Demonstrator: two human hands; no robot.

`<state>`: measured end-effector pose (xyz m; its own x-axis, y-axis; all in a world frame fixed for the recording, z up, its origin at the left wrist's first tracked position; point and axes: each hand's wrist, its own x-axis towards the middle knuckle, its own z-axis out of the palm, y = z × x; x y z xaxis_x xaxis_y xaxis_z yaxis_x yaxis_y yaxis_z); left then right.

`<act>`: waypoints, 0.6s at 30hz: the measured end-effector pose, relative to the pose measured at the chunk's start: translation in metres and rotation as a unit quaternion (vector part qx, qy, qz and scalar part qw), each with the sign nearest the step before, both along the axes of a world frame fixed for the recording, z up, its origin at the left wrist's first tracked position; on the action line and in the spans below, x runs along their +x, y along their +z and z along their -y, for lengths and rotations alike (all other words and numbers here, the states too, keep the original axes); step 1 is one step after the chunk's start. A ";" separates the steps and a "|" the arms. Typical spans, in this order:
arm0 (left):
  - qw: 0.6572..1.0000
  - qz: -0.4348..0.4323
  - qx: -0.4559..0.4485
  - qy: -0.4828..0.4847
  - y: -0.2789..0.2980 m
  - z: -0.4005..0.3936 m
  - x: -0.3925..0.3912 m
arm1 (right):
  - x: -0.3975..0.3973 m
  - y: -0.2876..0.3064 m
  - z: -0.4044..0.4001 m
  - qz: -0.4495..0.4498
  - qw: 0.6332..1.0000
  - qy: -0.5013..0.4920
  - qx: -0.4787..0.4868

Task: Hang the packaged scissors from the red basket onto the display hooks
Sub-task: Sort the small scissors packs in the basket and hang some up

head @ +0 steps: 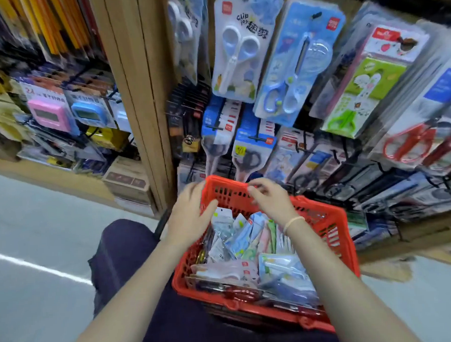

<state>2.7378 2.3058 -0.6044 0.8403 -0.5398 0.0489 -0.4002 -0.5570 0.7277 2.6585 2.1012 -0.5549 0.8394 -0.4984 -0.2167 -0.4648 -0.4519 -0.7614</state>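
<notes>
The red basket (pixel 325 233) rests on your lap, heaped with packaged scissors (pixel 282 265). Your left hand (pixel 190 213) hovers over it, fingers relaxed and holding nothing; your right hand (pixel 269 197) curls loosely at the far rim. These light, slippery blister cards are best pinched near the hang hole, then slid onto the display hooks (pixel 259 137) beyond

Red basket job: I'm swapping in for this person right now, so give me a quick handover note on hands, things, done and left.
Left hand: open, resting against the far left corner of the red basket, holding nothing.
Right hand: fingers curled at the far rim; whether it grips anything is unclear.
Basket sits on the person's lap, full of packaged scissors.
Display hooks ahead already carry many packs; which came from the basket cannot be told.
Left: lift out a pack, hang it, repeat.
</notes>
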 end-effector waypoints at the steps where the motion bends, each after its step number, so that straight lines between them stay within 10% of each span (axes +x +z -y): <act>1: 0.999 -0.002 0.031 -0.008 -0.016 -0.002 -0.013 | -0.017 -0.020 0.004 -0.023 0.999 -0.020 0.011; 10: 0.976 0.062 0.196 -0.072 -0.068 -0.021 -0.061 | -0.094 -0.113 -0.009 -0.260 0.951 0.143 0.085; 18: 0.973 0.077 0.206 -0.067 -0.071 -0.024 -0.065 | -0.090 -0.130 -0.015 -0.198 0.966 0.125 0.107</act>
